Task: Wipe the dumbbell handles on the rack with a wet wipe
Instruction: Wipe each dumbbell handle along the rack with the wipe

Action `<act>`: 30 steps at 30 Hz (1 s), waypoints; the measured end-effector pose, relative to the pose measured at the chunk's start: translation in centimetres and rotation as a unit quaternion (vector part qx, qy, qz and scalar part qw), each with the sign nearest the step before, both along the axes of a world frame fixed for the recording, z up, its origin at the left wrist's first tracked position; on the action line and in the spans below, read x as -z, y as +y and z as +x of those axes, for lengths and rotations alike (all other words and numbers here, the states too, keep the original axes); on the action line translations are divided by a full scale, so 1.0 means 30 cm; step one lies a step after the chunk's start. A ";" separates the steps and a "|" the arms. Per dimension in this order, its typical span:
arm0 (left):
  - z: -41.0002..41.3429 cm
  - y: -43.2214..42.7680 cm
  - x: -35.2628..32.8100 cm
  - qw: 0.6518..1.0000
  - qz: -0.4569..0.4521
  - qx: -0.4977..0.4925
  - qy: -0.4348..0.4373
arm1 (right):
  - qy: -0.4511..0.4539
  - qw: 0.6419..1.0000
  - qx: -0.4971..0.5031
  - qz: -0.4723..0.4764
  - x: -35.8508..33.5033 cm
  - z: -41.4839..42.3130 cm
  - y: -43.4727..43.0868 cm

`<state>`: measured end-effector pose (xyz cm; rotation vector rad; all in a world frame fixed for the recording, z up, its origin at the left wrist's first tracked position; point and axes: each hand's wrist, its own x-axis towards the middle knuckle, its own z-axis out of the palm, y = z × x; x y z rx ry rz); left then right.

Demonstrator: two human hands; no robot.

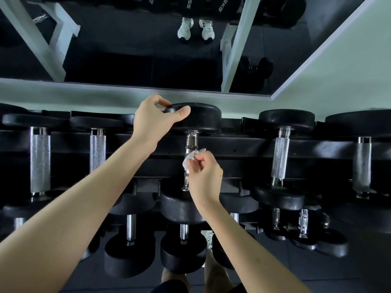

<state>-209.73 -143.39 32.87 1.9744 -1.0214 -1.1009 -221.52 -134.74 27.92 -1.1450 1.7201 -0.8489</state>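
A black dumbbell (201,117) lies on the top shelf of the rack (232,149), its chrome handle (191,138) pointing toward me. My left hand (155,121) grips the rim of its far head, thumb over the edge. My right hand (204,172) pinches a crumpled white wet wipe (191,158) against the middle of that handle. The wipe and hand hide part of the handle; its lower end shows near the near head (179,206).
More dumbbells with knurled handles sit on the top shelf to the left (40,161) and right (280,157). Smaller dumbbells (131,250) fill the lower shelf. A wall mirror (148,49) behind the rack reflects white shoes. My legs show below.
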 end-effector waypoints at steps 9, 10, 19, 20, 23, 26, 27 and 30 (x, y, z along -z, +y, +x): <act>0.009 -0.004 0.001 1.000 -0.002 0.002 0.005 | -0.076 0.996 0.042 0.000 -0.033 -0.002 -0.128; 0.010 -0.004 0.002 1.000 -0.003 0.002 0.005 | -0.073 0.997 0.036 0.011 -0.014 -0.018 -0.102; 0.016 0.001 -0.001 1.000 0.003 -0.001 0.006 | -0.076 0.995 0.049 0.053 0.000 -0.042 -0.119; 0.017 0.002 -0.002 1.000 0.002 -0.001 0.007 | -0.086 0.994 0.047 0.054 -0.004 -0.046 -0.130; 0.022 0.006 0.002 1.000 0.001 -0.001 0.020 | -0.099 0.992 -0.012 0.081 -0.005 -0.083 -0.067; 0.030 0.007 0.007 1.000 -0.001 0.004 0.027 | -0.099 0.986 -0.045 0.124 0.013 -0.114 -0.005; 0.031 0.006 0.005 1.000 0.001 0.010 0.024 | -0.112 0.984 -0.036 0.134 0.021 -0.119 -0.014; 0.021 0.010 -0.004 0.998 0.024 0.054 -0.013 | -0.235 0.956 0.005 0.174 0.031 -0.125 -0.064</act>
